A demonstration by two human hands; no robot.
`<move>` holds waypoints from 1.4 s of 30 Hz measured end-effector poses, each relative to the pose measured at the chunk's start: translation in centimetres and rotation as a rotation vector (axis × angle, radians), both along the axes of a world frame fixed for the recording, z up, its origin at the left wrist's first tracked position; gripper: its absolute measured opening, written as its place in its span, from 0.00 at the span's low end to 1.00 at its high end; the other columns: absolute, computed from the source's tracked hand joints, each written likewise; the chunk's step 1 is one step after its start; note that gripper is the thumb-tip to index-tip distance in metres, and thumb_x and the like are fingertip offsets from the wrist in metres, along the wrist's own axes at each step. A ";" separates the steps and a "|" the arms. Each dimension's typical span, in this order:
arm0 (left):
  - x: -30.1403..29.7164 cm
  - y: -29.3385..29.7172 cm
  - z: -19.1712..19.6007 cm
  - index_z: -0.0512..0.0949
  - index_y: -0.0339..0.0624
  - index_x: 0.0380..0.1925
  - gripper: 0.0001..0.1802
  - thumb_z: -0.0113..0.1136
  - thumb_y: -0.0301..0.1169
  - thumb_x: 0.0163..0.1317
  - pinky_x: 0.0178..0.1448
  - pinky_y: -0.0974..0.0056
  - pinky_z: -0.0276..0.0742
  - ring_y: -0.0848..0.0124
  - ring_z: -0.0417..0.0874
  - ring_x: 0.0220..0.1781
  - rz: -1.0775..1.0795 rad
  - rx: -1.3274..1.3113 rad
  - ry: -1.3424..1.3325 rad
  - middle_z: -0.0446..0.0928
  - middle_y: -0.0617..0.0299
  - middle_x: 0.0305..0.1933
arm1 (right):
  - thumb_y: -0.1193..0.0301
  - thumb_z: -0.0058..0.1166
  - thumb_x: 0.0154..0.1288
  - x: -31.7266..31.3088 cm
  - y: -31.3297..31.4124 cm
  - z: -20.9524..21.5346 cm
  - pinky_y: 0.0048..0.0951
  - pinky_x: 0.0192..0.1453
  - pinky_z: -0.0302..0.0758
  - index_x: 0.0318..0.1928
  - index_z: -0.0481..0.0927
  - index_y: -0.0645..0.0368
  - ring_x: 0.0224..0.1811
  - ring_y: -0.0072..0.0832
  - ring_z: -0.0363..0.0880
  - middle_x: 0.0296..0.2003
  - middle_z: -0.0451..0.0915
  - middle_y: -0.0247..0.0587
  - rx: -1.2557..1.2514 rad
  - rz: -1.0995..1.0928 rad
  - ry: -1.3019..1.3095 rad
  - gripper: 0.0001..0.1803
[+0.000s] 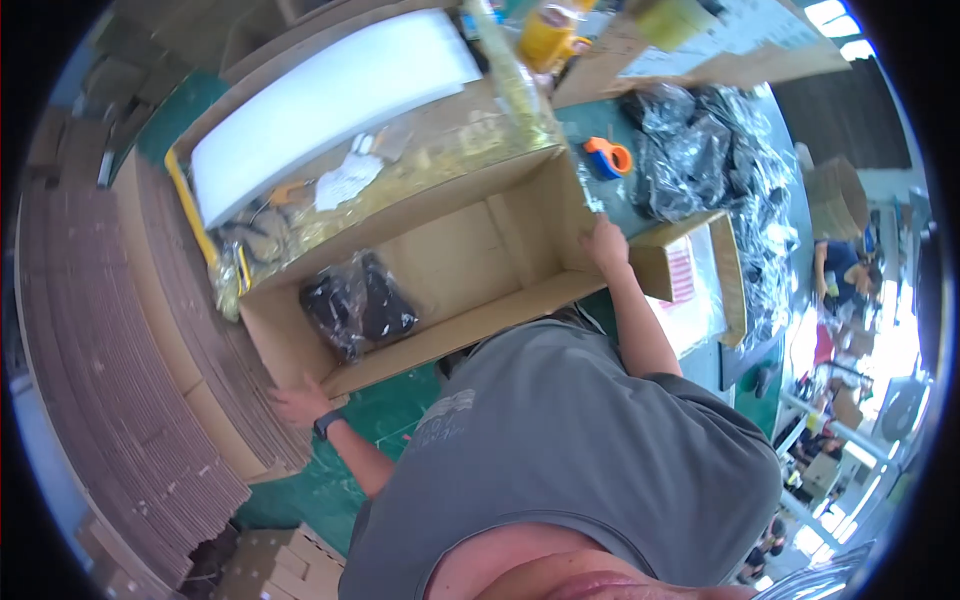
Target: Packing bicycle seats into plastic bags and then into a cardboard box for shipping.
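Before me stands a long, open-topped cardboard box [470, 255]. In its left end lies a black item in a clear plastic bag [360, 303]; the rest of the box's bottom shows bare. My left hand [302, 403] rests against the outside of the box's near left corner, its fingers spread. At the opposite end my right hand [606, 246] is closed over the edge of the right wall, with the fingertips partly hidden. A dark watch [325, 424] sits on my left wrist.
Flat cardboard stacks [110, 380] rise at the left. Behind the box lie a white foam sheet [330, 105] and crumpled paper [348, 182]. An orange and blue tape dispenser [610, 158], black plastic bags [700, 145] and a smaller open carton [735, 285] are at the right.
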State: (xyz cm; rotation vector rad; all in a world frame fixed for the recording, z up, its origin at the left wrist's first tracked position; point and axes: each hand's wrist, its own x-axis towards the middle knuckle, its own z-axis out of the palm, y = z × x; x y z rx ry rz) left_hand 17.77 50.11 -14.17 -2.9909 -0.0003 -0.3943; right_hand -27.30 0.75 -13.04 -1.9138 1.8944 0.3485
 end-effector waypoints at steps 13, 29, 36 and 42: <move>-10.2 -7.9 0.3 0.60 0.32 0.76 0.47 0.70 0.37 0.60 0.83 0.36 0.54 0.38 0.62 0.79 -0.203 -0.040 -0.007 0.66 0.34 0.75 | 0.55 0.68 0.64 -19.4 -19.1 -4.0 0.49 0.55 0.82 0.47 0.85 0.66 0.46 0.54 0.87 0.41 0.86 0.60 -0.381 -0.123 -0.470 0.25; -48.8 -55.6 7.4 0.70 0.37 0.72 0.26 0.57 0.35 0.79 0.70 0.55 0.77 0.58 0.79 0.69 -0.690 -1.020 1.753 0.77 0.47 0.69 | 0.74 0.67 0.54 -23.4 -30.3 -4.3 0.48 0.56 0.82 0.62 0.75 0.57 0.53 0.58 0.82 0.55 0.73 0.57 -0.386 -0.258 -0.545 0.32; -49.0 -57.3 11.8 0.65 0.45 0.76 0.49 0.50 0.71 0.69 0.69 0.49 0.81 0.56 0.79 0.71 0.140 -1.408 2.425 0.73 0.44 0.72 | 0.74 0.71 0.54 -28.0 -20.8 14.1 0.49 0.76 0.70 0.54 0.87 0.54 0.67 0.47 0.77 0.58 0.84 0.40 0.006 0.719 -1.405 0.23; -44.0 -48.2 10.4 0.73 0.36 0.49 0.19 0.65 0.36 0.65 0.35 0.68 0.66 0.73 0.67 0.31 0.280 -1.542 2.147 0.66 0.65 0.32 | 0.68 0.60 0.70 -27.4 -33.0 2.4 0.32 0.43 0.83 0.47 0.86 0.66 0.36 0.31 0.89 0.32 0.88 0.46 -0.050 -0.300 -1.054 0.13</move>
